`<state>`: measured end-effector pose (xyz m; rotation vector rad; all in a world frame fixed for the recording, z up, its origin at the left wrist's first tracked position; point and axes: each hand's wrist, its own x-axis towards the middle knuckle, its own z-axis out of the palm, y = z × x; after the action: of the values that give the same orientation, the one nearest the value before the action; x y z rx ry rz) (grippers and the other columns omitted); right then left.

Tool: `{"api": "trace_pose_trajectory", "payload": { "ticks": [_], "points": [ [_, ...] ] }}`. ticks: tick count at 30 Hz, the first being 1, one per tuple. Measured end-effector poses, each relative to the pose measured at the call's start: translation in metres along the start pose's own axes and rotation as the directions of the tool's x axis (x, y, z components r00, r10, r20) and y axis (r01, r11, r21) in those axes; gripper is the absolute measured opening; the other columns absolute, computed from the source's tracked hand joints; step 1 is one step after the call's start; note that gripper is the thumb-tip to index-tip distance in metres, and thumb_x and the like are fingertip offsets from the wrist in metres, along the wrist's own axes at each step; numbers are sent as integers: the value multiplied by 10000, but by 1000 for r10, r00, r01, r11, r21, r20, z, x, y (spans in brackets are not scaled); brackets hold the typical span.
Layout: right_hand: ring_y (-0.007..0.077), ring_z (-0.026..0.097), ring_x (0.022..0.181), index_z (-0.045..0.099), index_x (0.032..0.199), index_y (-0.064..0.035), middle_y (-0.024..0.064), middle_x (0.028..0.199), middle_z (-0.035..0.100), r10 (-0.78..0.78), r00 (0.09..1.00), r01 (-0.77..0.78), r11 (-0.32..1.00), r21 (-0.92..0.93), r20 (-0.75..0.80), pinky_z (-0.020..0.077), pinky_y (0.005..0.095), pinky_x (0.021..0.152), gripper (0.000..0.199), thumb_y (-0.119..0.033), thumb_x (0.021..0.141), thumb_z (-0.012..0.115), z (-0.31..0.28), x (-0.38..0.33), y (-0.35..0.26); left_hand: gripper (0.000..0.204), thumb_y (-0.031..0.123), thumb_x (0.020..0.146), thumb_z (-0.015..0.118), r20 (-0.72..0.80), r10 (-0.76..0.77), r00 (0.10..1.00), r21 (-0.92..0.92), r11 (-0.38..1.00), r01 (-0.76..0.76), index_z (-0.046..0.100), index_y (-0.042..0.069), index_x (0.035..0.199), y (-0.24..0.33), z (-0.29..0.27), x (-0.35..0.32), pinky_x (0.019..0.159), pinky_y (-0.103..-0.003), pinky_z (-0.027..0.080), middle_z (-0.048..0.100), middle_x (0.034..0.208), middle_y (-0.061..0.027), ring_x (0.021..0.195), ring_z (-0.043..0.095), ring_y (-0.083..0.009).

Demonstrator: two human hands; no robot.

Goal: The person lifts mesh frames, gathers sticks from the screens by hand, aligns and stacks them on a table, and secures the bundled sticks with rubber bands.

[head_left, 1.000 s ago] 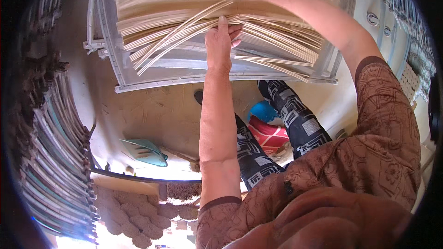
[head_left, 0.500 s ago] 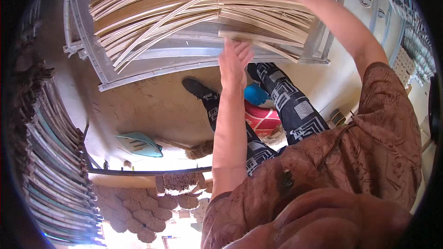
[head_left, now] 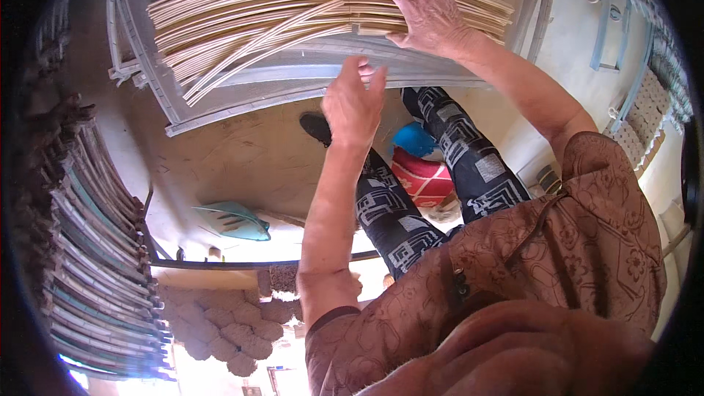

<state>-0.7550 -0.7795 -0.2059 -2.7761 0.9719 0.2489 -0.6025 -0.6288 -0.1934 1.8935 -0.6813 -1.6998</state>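
Long, thin, pale sticks [head_left: 242, 26] lie in close rows on a framed screen [head_left: 271, 97] with a grey surface. A few of them [head_left: 275, 48] slant across the near left part of the rows. My right hand [head_left: 424, 11] rests over the right half of the sticks, palm down, fingers spread. Just off the near side of the rows, my left hand [head_left: 353, 106] hovers at the screen's front edge. Its fingers are partly curled, the thumb stands apart, and nothing shows between them.
Stacked screens or racks [head_left: 103, 257] stand at the left. Below the screen lie a teal scoop-like thing [head_left: 235, 220], a blue object [head_left: 414, 139] and a red patterned cloth [head_left: 422, 176]. Brown rounded bundles [head_left: 224, 323] are behind me. More racks [head_left: 656, 66] stand at the right.
My right hand has come nearer and settled on the sticks. The loose sticks at the near right now lie in with the rows. My left hand has drawn back from them.
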Motion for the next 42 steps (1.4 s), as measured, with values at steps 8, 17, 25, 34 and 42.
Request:
{"api": "trace_pose_trajectory", "payload": {
  "ticks": [8, 17, 25, 34, 42],
  "points": [
    [277, 504, 1185, 294, 1493, -91, 183, 1325, 499, 184, 973, -168, 978, -121, 139, 405, 493, 988, 1036, -385, 665, 842, -3, 32, -18, 1215, 493, 623, 828, 83, 675, 733, 931, 210, -299, 77, 262, 1550, 5, -100, 67, 1165, -586, 166, 114, 1599, -159, 1468, 140, -366],
    [336, 544, 969, 208, 1492, 19, 210, 1072, 565, 369, 921, -355, 927, -121, 123, 424, 499, 802, 1078, -361, 684, 813, -4, 79, -4, 1215, 513, 575, 846, 195, 789, 582, 821, 194, -537, 192, 133, 1526, 72, -104, 137, 1192, -549, 55, 247, 1534, -229, 1446, 158, -413],
    [335, 627, 925, 234, 1483, 7, 201, 1014, 632, 405, 910, -399, 913, 85, -83, 506, 467, 794, 984, -350, 733, 761, -6, 108, -8, 969, 520, 633, 799, 48, 857, 514, 833, 250, -494, 423, 70, 1405, 64, -117, 160, 1165, -546, 159, 479, 1287, -145, 1239, 410, -347],
    [366, 626, 1025, 235, 1475, -17, 218, 1120, 626, 374, 915, -374, 927, -33, 149, 526, 457, 844, 921, -232, 724, 722, -42, 95, 54, 786, 640, 720, 657, 204, 832, 515, 950, -43, -308, 515, 37, 1203, 48, -120, 142, 1029, -494, 360, 538, 1059, -111, 1032, 535, -285],
    [376, 595, 1080, 304, 1434, -26, 246, 1200, 590, 39, 962, -75, 989, 126, 270, 507, 454, 879, 786, -226, 752, 641, -59, 232, -9, 827, 549, 673, 749, 418, 738, 530, 866, -147, -479, 482, 59, 1283, 37, -58, 117, 1069, -448, 347, 507, 1143, -78, 1109, 497, -255]
  ]
}}
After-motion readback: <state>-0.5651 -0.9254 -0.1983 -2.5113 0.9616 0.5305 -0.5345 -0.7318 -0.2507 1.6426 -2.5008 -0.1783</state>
